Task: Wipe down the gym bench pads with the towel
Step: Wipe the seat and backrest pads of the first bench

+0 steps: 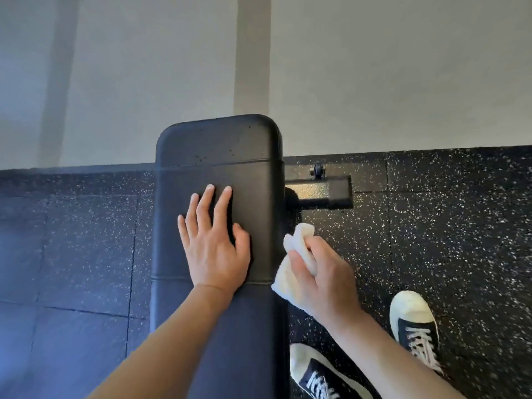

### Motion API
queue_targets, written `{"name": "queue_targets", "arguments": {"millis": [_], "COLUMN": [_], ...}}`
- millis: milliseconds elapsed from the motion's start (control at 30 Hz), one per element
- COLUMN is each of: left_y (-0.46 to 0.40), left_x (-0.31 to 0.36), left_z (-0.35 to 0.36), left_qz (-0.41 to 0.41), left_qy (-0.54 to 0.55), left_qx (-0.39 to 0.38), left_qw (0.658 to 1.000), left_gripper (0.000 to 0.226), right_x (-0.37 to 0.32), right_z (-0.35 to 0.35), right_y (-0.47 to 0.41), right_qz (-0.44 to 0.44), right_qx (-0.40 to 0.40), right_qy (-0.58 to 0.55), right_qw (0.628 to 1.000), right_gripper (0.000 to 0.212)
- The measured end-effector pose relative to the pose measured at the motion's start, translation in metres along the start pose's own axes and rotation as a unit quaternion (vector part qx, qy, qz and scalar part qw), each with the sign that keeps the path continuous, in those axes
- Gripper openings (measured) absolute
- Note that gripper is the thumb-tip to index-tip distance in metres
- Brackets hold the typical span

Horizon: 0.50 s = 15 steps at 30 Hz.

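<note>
A black padded gym bench (218, 148) runs away from me toward the wall, with seams across its pad. My left hand (214, 240) lies flat on the pad, palm down and fingers spread. Just off the bench's right edge, my right hand (319, 272) grips a bunched white towel (290, 254). The towel hangs beside the pad's side, and I cannot tell whether it touches it.
The bench's black metal foot (325, 191) with a small wheel sticks out to the right on the speckled rubber floor (446, 226). My two black-and-white sneakers (414, 323) stand right of the bench. A pale wall (374, 67) rises just behind the bench end.
</note>
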<state>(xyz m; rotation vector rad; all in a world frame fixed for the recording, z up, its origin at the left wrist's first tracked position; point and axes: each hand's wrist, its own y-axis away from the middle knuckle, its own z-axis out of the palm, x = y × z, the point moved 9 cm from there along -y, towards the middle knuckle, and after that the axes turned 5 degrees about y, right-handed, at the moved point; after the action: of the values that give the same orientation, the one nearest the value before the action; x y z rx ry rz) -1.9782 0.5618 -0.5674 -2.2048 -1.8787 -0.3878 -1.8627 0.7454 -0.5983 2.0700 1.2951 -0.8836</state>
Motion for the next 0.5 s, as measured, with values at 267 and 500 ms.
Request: {"name": "queue_targets", "arguments": {"millis": [267,500], "left_y": [-0.002,-0.002], "left_x": [0.003,0.002], "left_z": [0.001,0.002], "left_qz": [0.013,0.012], "left_qy": [0.012,0.006], "left_qx": [0.004,0.002], "left_qw": [1.000,1.000], "left_gripper": [0.068,0.069], "right_x": [-0.039,-0.041], "right_z": [0.017,0.023], "right_y": [-0.139,-0.100], "right_qz": [0.094,0.043], "right_qx": [0.049,0.025], "right_qy": [-0.136,-0.139], "right_qw": [0.985,0.989], "right_gripper": [0.005,0.020]}}
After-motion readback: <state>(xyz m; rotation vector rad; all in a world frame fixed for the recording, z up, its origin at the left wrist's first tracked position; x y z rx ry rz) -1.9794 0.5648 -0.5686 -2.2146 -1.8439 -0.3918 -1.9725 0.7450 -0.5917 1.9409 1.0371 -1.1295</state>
